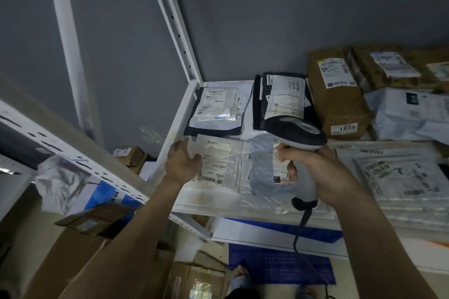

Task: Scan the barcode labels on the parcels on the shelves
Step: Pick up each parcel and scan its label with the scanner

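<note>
A white shelf [178, 114] carries several parcels. My right hand [323, 172] grips a white and black barcode scanner [300, 138] by its handle, its head over a dark bag parcel [279, 99] and a grey bag parcel [264, 167]. My left hand [183, 161] holds the left edge of a clear bag parcel [218, 162] with a white label, near the shelf's front left corner. Behind it lies another dark parcel [216, 109] with a label. A brown box [337, 94] marked 1834 stands to the right.
More white and clear bags [401, 177] are stacked at the right. A white upright post [175, 24] rises at the shelf's back left corner. Cardboard boxes [131, 155] and a blue perforated crate [279, 264] sit below. Another rack edge [73, 155] slants at left.
</note>
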